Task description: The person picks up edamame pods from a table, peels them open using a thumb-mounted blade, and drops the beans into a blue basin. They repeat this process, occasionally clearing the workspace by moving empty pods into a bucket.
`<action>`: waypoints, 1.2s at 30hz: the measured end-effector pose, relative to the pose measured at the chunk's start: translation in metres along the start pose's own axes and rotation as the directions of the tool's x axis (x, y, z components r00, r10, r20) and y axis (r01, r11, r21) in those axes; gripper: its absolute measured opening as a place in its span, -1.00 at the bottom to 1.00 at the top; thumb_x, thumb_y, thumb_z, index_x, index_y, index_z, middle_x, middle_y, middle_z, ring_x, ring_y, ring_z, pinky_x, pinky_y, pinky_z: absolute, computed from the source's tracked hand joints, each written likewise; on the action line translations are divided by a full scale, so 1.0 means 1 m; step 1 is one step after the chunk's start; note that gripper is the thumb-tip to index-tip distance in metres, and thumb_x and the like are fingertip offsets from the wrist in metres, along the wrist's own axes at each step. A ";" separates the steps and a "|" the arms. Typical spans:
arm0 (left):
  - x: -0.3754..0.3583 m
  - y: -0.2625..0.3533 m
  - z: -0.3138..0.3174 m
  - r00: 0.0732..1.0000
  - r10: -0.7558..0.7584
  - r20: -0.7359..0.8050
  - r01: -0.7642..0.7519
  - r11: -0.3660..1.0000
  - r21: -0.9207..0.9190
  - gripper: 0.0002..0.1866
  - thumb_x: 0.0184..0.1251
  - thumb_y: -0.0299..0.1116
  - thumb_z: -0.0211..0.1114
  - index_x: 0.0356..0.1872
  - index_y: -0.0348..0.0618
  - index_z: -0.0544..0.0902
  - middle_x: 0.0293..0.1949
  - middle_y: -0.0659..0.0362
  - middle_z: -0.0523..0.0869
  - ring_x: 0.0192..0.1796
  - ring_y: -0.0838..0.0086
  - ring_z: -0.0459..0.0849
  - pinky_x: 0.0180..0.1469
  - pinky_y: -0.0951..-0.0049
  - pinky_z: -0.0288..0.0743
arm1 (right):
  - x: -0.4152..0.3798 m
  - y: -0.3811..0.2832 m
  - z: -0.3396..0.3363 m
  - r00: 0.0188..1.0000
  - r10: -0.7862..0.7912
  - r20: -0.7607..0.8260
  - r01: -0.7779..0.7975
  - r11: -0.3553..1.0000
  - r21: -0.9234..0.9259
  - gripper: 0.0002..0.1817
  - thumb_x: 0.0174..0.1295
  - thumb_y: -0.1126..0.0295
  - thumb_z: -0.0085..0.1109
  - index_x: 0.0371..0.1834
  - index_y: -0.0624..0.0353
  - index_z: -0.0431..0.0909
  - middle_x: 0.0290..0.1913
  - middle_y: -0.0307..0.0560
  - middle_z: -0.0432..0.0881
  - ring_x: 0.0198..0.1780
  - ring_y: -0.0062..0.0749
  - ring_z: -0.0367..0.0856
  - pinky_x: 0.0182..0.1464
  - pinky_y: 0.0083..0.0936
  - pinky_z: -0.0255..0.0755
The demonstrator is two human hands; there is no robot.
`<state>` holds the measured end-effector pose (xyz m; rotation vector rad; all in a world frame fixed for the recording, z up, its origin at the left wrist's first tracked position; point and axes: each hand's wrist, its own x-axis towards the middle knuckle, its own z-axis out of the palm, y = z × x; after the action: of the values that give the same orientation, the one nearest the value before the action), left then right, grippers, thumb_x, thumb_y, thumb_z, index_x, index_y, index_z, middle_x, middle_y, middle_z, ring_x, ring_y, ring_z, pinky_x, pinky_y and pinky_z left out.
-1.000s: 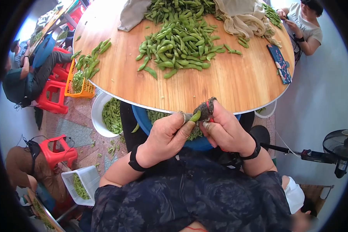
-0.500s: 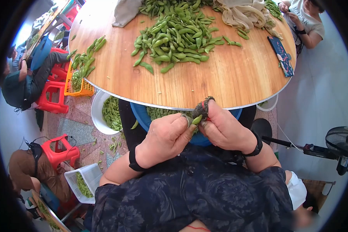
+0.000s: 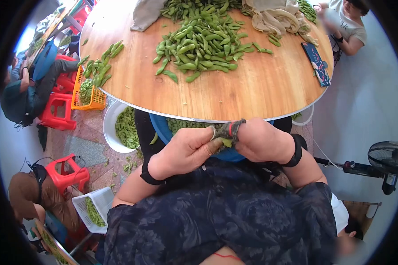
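Note:
My left hand [image 3: 183,151] is closed, its thumb and finger pinching a green soybean pod [image 3: 227,142]. On the pod's other side my right hand [image 3: 266,140] is curled shut against it, with a dark, stained cover [image 3: 231,129] on its thumb or finger. Most of the pod is hidden by the fingers. Below both hands, partly under the table edge, stands a blue basin [image 3: 162,131] holding green beans. A big heap of soybean pods [image 3: 203,46] lies on the round wooden table [image 3: 252,92] beyond my hands.
Cloths [image 3: 276,17] and a dark patterned phone-like case [image 3: 316,65] lie on the table. Left stand a white bucket [image 3: 108,130] of pods, an orange basket [image 3: 80,102], a white basket [image 3: 105,198] and red stools [image 3: 59,110]. A fan [image 3: 387,154] is at right; other people sit around.
My right hand has rolled inward, its fingers curling over the pod, which shows less than before. My left hand has shifted slightly left. The view has moved a little.

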<state>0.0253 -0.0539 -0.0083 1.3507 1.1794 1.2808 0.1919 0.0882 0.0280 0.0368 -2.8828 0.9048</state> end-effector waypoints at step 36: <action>0.047 0.030 -0.034 0.971 0.194 -0.137 -0.089 0.833 0.547 -0.72 0.23 -0.49 0.26 -0.04 -0.30 0.54 -0.42 0.11 0.58 -0.52 0.42 0.51 -0.44 0.48 0.38 | 0.027 0.011 -0.058 0.951 0.177 -0.255 -0.277 0.854 -0.440 -0.77 0.07 0.44 0.23 -0.27 0.25 0.41 -0.53 0.04 0.53 -0.50 -0.02 0.56 -0.50 -0.24 0.44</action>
<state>-0.0062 -0.0118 0.0298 1.7776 1.6868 1.2484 0.1706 0.1306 0.0720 -0.4281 -2.8576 0.1849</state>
